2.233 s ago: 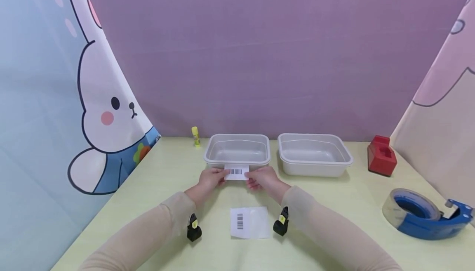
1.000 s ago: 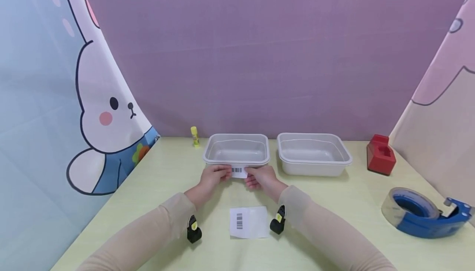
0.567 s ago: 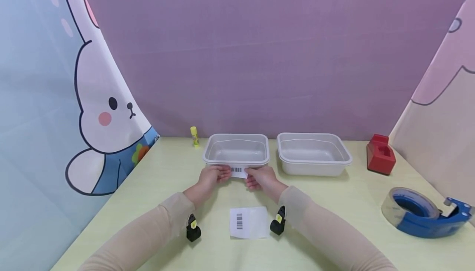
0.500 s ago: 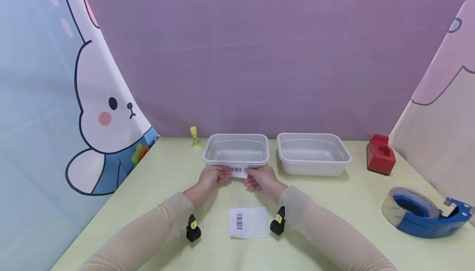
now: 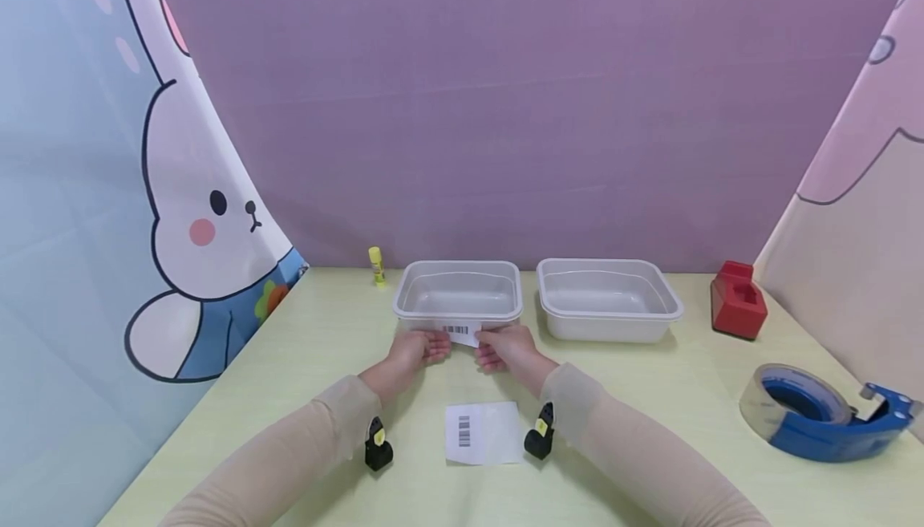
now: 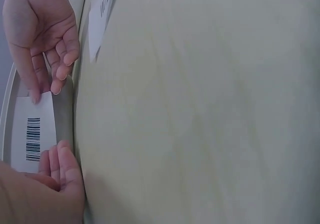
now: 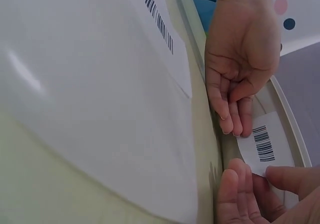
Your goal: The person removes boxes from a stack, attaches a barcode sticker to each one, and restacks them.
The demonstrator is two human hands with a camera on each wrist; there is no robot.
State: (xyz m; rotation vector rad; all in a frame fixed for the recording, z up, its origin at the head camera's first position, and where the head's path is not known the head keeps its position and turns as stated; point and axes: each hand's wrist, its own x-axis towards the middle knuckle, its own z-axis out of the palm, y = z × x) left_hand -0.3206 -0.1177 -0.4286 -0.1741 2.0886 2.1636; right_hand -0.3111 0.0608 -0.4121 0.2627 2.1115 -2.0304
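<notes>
A white barcode label (image 5: 464,338) overlaps the front wall of the left plastic container (image 5: 462,302), just below its rim. My right hand (image 5: 511,344) pinches the label's lower right corner, with the thumb in front. My left hand (image 5: 410,350) rests at the label's left edge, its fingertips right at the paper; in the right wrist view the left fingers (image 7: 235,115) extend with the thumb tucked against the palm. Nearer me on the table lies a white sheet (image 5: 498,433) with another barcode on its left part and a glossy bare right part.
A second plastic container (image 5: 609,328) stands to the right of the first. A yellow glue stick (image 5: 378,266) stands at the back left. On the right are a red block with a recess (image 5: 738,302) and a blue tape dispenser (image 5: 823,431) with a clear roll.
The left thumb has come off the front of the label, and the left hand has shifted slightly lower at its edge. The right hand keeps its pinch. The containers have stayed in place.
</notes>
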